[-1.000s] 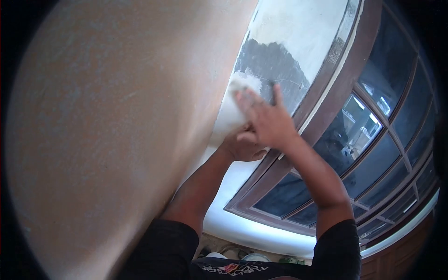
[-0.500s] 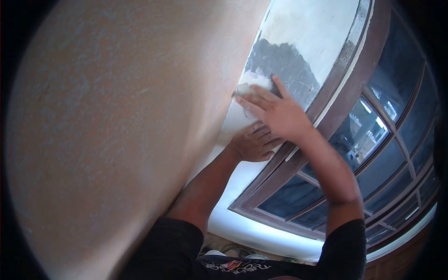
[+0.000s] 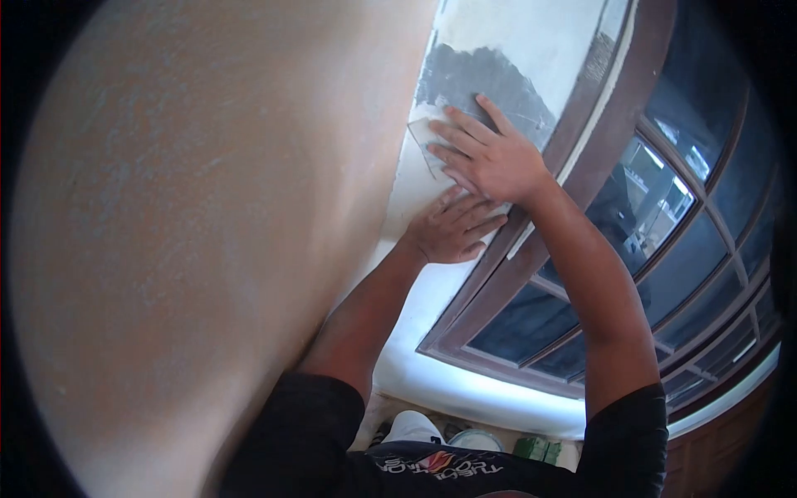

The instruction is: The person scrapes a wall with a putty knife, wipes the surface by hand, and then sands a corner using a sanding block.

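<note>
My right hand [image 3: 502,162] lies over a wall strip beside the window frame, fingers spread. A thin pale flat blade [image 3: 422,145] sticks out left of its fingers, against the wall. Its edge shows as a dark slanted line; the rest is hidden under the fingers. Just below, my left hand [image 3: 452,228] rests with fingers spread near the same surface, its fingertips close to my right hand. Nothing shows in it. Above the right hand a dark grey patch [image 3: 486,75] marks the white wall strip [image 3: 531,21].
A broad tan wall [image 3: 207,207] fills the left side. On the right stands a brown window frame [image 3: 610,141] with glass panes [image 3: 656,199]. Down below are a white rounded thing [image 3: 413,427], a round pale lid or tub [image 3: 476,440] and a green box [image 3: 535,449].
The view has shifted, so the wall and window sit differently. My right hand has moved slightly right relative to the wall, with the blade under its fingers. My left hand stays just below it.
</note>
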`<control>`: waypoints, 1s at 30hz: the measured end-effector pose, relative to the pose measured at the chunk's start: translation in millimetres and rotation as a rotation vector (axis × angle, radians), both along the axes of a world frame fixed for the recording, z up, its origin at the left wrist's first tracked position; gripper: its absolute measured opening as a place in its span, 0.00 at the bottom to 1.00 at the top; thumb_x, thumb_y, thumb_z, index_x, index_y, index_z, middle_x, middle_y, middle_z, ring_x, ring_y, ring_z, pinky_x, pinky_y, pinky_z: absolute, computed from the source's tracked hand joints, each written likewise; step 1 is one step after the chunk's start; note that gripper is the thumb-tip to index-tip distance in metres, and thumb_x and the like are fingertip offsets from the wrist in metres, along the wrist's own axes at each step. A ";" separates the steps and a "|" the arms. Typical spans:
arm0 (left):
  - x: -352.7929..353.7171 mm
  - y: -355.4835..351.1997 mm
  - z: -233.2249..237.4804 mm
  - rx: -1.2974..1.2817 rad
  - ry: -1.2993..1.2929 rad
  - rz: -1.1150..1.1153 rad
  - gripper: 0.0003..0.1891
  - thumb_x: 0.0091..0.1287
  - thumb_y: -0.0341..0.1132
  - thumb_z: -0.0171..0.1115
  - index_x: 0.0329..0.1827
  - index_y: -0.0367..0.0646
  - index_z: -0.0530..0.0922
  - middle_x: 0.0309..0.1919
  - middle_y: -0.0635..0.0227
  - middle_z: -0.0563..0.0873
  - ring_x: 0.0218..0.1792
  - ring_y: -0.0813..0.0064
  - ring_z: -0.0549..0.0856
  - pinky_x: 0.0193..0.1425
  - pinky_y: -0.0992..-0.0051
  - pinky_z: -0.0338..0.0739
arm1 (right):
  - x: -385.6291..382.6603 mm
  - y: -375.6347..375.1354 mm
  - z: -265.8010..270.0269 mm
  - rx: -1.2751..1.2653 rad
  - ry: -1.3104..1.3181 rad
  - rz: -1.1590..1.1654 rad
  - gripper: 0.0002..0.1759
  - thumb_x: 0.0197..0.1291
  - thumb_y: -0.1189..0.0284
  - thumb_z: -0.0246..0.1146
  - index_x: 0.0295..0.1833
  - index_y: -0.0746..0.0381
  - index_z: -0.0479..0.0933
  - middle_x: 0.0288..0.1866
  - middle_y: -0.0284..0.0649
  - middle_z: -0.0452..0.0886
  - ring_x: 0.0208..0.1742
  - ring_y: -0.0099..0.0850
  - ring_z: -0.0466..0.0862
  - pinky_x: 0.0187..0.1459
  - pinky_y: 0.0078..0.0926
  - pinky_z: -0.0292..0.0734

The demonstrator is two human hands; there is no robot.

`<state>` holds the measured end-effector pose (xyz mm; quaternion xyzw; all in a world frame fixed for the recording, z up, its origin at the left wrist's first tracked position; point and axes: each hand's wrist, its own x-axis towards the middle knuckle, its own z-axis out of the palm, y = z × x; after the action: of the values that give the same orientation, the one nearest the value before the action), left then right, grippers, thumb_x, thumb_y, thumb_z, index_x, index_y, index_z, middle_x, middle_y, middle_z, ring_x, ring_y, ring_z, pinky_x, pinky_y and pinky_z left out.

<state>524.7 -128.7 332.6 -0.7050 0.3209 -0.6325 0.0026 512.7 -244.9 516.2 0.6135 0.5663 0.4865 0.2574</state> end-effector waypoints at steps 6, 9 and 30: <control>5.7 11.6 -1.9 -0.254 -0.198 -0.261 0.30 0.58 0.49 0.73 0.63 0.56 0.73 0.74 0.53 0.67 0.71 0.50 0.70 0.77 0.41 0.57 | -5.6 -0.6 -1.8 0.205 -0.065 0.045 0.18 0.63 0.60 0.63 0.55 0.52 0.86 0.64 0.32 0.81 0.70 0.34 0.75 0.77 0.57 0.57; -4.4 10.5 15.3 -0.429 -0.140 -0.251 0.37 0.61 0.52 0.71 0.68 0.44 0.65 0.74 0.40 0.64 0.74 0.39 0.65 0.77 0.37 0.53 | 0.2 -1.1 -4.4 0.233 -0.080 0.071 0.17 0.61 0.61 0.64 0.52 0.54 0.86 0.61 0.32 0.82 0.66 0.34 0.77 0.76 0.56 0.60; -19.2 12.9 81.0 -0.476 -0.052 0.114 0.37 0.66 0.45 0.66 0.72 0.27 0.69 0.58 0.44 0.76 0.63 0.41 0.74 0.71 0.45 0.64 | -5.4 -21.4 74.7 0.574 -0.082 -0.157 0.38 0.68 0.45 0.55 0.76 0.56 0.67 0.82 0.42 0.61 0.83 0.41 0.56 0.81 0.57 0.44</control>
<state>505.5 -115.8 413.6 -0.6859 0.1224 -0.7072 -0.1198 507.2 -266.3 590.8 0.6829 0.3454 0.6298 0.1330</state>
